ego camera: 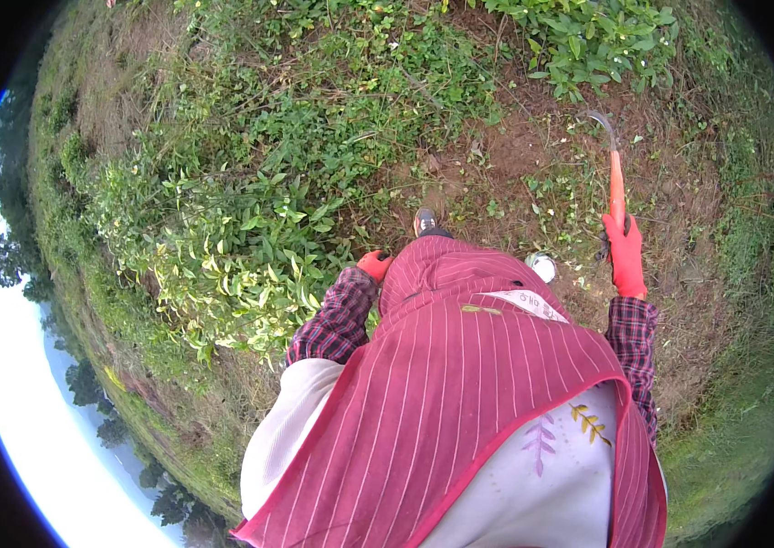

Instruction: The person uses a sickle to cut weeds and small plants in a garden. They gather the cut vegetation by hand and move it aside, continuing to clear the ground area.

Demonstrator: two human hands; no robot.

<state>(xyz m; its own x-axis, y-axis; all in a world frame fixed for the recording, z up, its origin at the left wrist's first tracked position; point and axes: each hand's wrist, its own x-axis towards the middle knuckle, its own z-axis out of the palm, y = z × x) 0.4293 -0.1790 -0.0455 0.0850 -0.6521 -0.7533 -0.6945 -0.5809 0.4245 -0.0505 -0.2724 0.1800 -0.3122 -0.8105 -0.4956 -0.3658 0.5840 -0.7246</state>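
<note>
My right hand (625,259), in a red work glove, grips the orange handle of a sickle (617,181). The curved metal blade points away from me, just above bare soil and cut weeds. On the other side, my left hand (375,264), also gloved in red, rests against or beside the striped maroon apron (459,383) at my thigh. Its fingers are partly hidden, so whether it holds anything is unclear. Close to that hand grows a leafy green shrub (270,233).
One shoe (425,220) shows on the reddish soil (490,161). A second shrub (589,38) stands ahead to the right. Low weeds (387,89) cover the ground ahead, and grass (760,226) borders the right side. The slope runs toward distant trees (6,260) on the left.
</note>
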